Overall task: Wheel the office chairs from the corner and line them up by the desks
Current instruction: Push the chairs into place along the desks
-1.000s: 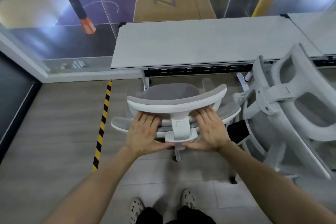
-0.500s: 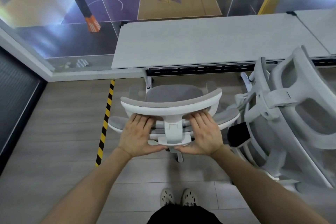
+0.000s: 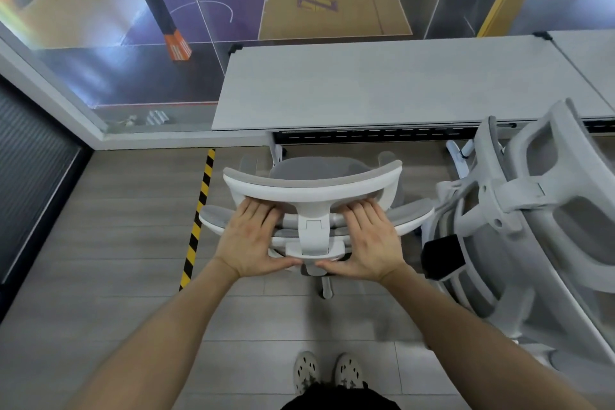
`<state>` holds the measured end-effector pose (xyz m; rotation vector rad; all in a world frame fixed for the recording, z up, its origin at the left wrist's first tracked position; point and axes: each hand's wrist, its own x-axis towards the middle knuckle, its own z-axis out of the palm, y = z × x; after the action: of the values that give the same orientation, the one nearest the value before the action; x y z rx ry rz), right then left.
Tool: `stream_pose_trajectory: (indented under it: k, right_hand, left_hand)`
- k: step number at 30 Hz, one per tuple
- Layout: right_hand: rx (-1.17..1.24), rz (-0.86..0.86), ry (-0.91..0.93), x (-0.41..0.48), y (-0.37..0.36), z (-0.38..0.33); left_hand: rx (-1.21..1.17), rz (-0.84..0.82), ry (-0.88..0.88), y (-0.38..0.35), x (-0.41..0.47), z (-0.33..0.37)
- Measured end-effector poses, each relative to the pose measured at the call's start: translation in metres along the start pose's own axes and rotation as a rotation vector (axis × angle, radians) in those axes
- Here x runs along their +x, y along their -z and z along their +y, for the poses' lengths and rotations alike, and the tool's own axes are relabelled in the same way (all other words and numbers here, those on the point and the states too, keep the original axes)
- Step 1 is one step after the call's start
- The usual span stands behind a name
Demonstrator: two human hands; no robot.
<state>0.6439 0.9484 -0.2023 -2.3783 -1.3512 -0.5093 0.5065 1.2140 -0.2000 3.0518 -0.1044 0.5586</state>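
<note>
even, fairly bright indoor light falls from overhead, with no hard shadows; only a soft dark patch lies on the floor (image 3: 382, 326) near the second chair (image 3: 539, 226) on the right. the far glass wall (image 3: 139, 53) carries pale glare and milky reflections, strongest at far left. wide-angle bending curves the desk (image 3: 382, 83) edges and stretches the forearms at the near corners. the centre is sharp; the right edge looks smeared and soft, and the dark panel (image 3: 30, 183) at left is dim.
</note>
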Motion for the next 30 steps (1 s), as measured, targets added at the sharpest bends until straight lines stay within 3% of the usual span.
stream_pose_trajectory:
  k: [24, 27, 30]
  right_hand:
    - [-0.019, -0.191, -0.014, 0.006, 0.013, 0.0]
    - [0.118, -0.107, -0.058, -0.004, 0.027, 0.003]
    - [0.046, 0.134, -0.237, -0.035, 0.053, 0.023]
  left_hand:
    - [-0.042, -0.079, 0.084, 0.014, -0.007, 0.014]
    - [-0.036, -0.062, 0.087, 0.016, -0.011, 0.016]
    - [-0.052, 0.031, 0.103, 0.015, -0.019, 0.019]
